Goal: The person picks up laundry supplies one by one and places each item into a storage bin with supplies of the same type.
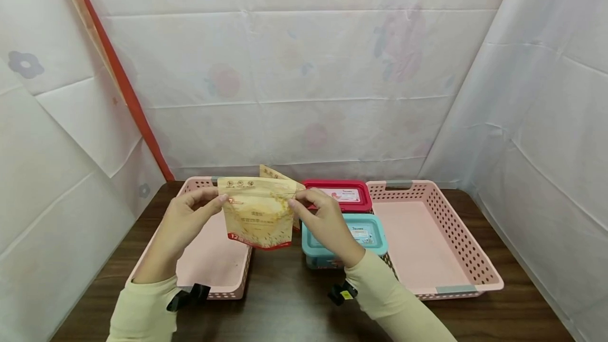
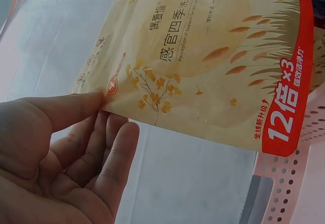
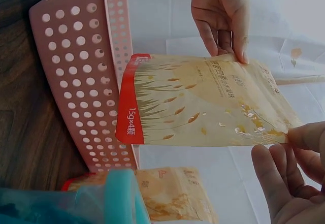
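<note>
Nearest, pale sleeves (image 1: 396, 297) are covering both forearms above the dark wood table (image 1: 280, 300). Beyond them, the left hand (image 1: 186, 225) is pinching one side edge of a yellow pouch (image 1: 256, 210) between thumb and fingers, and the right hand (image 1: 330, 223) is pinching the opposite edge the same way. The pouch is hanging upright in the air between them, its red band running along the bottom, and is overlapping part of the pink left basket (image 1: 214, 260) in the head view. On the other side, the pink right basket (image 1: 423, 241) is sitting on the table, with a blue tub (image 1: 372, 231) standing just beside it. Farther back, a red tub (image 1: 353, 191) is standing behind the blue tub, and a second pouch (image 1: 273, 172) is showing partly behind the held one. A patterned sheet (image 1: 285, 67) is hanging at the back.
</note>
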`<state>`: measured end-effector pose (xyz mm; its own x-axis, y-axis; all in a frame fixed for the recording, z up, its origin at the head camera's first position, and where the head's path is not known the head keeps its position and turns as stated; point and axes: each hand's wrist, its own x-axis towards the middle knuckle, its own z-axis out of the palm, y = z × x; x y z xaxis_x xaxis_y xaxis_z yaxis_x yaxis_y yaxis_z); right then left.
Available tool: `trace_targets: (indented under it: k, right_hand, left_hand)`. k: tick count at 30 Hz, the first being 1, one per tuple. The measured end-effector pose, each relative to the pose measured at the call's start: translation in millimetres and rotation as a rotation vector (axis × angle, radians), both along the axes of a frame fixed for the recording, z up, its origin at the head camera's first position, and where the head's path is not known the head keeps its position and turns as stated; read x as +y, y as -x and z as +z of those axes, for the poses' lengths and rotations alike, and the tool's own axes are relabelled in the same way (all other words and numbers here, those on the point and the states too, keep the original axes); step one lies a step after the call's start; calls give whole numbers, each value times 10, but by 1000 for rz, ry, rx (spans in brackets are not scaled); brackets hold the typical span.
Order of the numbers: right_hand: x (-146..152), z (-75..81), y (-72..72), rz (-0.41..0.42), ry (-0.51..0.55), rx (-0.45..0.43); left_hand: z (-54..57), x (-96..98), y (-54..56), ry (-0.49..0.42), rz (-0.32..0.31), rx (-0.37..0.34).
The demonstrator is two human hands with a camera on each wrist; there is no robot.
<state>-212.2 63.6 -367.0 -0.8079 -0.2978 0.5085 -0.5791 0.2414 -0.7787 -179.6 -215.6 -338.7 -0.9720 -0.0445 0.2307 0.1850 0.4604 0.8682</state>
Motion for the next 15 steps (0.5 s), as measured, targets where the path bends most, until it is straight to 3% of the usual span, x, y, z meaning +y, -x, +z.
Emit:
trace_targets:
  k: [7,15]
  right_hand:
    - [-141,21,31,47,4,25]
    - [-319,61,58,81,8,42]
  left_hand:
    - [-23,-127,-9,15,68,33]
    - [27,-288,-37,-10,98,-20]
